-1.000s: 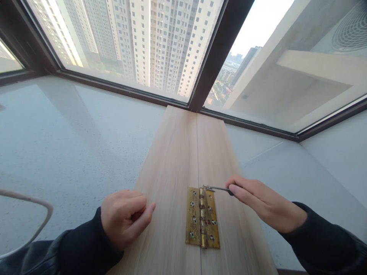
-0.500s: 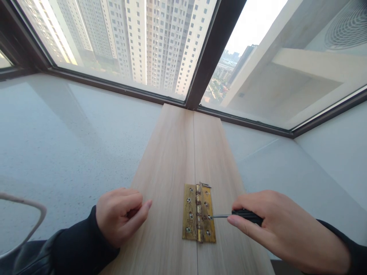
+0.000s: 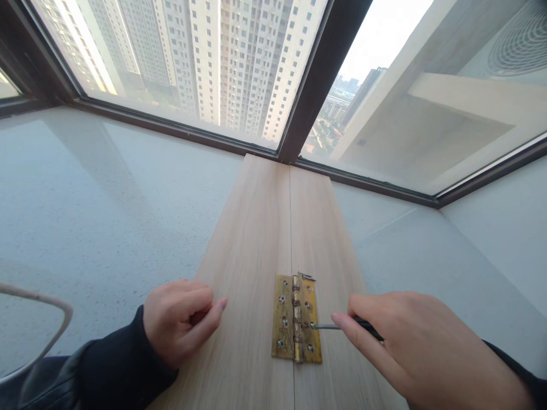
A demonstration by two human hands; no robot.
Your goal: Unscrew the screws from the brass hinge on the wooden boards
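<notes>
The right hand (image 3: 410,336) has carried the screwdriver (image 3: 342,326) from the hinge's (image 3: 296,319) top edge down to a lower right-leaf screw.

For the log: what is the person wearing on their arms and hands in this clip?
Both hands are bare: the left hand and right hand show no gloves, rings or watch. Each arm wears a long dark, near-black sleeve to the wrist; the left sleeve looks smooth and slightly shiny.

Sleeves: my dark, near-black long sleeves reach both wrists.
Left hand (image 3: 179,322): bare, no rings.
Right hand (image 3: 421,347): bare, no glove.
</notes>
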